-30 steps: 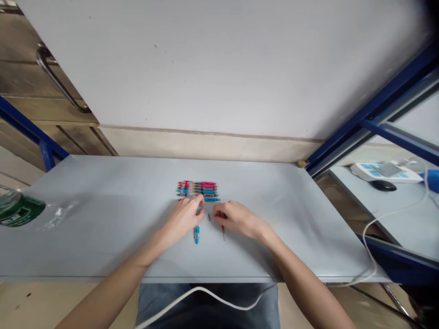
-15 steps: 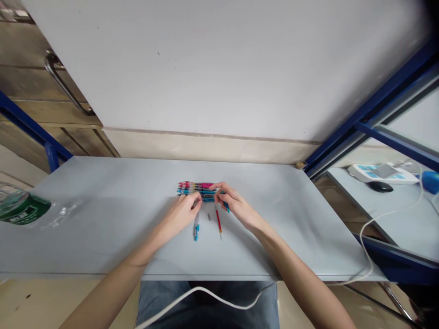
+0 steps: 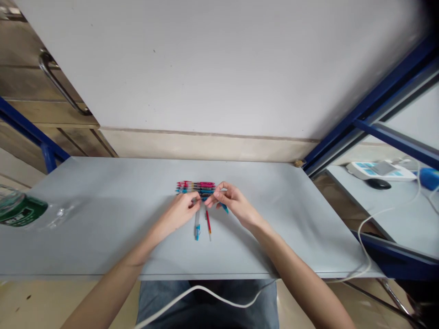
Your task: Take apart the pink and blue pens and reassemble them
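My left hand point(image 3: 183, 209) is closed in a pinch just above a clear-and-blue pen barrel point(image 3: 197, 232); what its fingertips hold is hidden. My right hand point(image 3: 235, 204) has a blue pen piece point(image 3: 224, 208) tucked under its curled fingers, its end poking out below. The thumb and forefinger of that hand reach left, near the upper end of a red pen refill point(image 3: 208, 224). Barrel and refill point toward me, side by side. Behind both hands lies a row of several pens point(image 3: 195, 186), pink at the back and blue in front, partly covered by my fingers.
A bottle with a green label point(image 3: 22, 209) lies at the left on the grey table point(image 3: 137, 183). A white cable point(image 3: 366, 242) hangs over the table's right corner and across my lap. Beyond the blue frame point(image 3: 377, 105) are a black mouse point(image 3: 377, 183) and a white device point(image 3: 363, 170).
My right hand's fingertips have shifted left toward my left hand. The red refill has moved left, closer to the barrel. My left hand has stayed nearly in place.
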Tool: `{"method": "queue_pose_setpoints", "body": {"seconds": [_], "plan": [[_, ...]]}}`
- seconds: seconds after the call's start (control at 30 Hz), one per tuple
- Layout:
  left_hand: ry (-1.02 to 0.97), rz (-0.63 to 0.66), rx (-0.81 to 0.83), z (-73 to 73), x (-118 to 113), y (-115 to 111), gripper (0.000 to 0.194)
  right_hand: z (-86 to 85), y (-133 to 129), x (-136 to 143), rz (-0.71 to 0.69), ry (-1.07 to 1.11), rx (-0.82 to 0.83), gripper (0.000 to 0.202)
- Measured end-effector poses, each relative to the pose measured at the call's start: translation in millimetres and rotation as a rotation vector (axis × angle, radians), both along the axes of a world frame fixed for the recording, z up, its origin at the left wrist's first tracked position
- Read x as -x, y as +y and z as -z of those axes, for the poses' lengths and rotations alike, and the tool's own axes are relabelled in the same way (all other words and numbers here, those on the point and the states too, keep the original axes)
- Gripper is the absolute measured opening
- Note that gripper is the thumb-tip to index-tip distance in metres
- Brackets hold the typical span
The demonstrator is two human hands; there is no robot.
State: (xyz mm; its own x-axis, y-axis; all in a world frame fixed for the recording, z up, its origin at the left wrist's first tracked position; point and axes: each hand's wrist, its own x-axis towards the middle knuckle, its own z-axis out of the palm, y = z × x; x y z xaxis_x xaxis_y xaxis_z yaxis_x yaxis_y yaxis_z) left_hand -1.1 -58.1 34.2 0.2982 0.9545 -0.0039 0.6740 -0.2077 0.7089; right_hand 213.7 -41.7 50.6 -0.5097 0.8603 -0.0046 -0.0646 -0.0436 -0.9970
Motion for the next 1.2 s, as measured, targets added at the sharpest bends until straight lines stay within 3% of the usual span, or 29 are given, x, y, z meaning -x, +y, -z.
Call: {"method": "queue_pose_setpoints", "body": {"seconds": [0.13,0.23,0.37,0.73,0.9,1.0,1.2], "plan": [[-0.008,-0.003,0.024,-3.4,-1,-1,0.018,-4.0,6,-10,-0.064,-0.204,-0.023,0.024],[-0.03,-0.015,0.036,-2.8,1,-1,0.018,-2.4,5,-11,-0.055,-0.431,-0.144,0.011],[-0.042,-0.031,0.04,0.1,2,0,0.018,-1.5,3,-10,-0.05,-0.673,-0.343,0.021],[-0.085,-0.059,0.126,6.6,12,8,0.02,4.7,-2,3,-0.009,-0.99,-0.451,0.013],[-0.131,-0.051,-0.023,8.5,13,12,0.021,4.5,-4,6,-0.001,-1.052,-0.446,0.004],[-0.154,-0.079,-0.132,7.5,11,11,0.022,5.3,-2,4,0.011,-1.044,-0.468,0.013],[0.056,-0.276,-0.499,12.8,10,12,0.016,15.6,8,-1,0.093,-0.857,-0.626,0.008]]}}
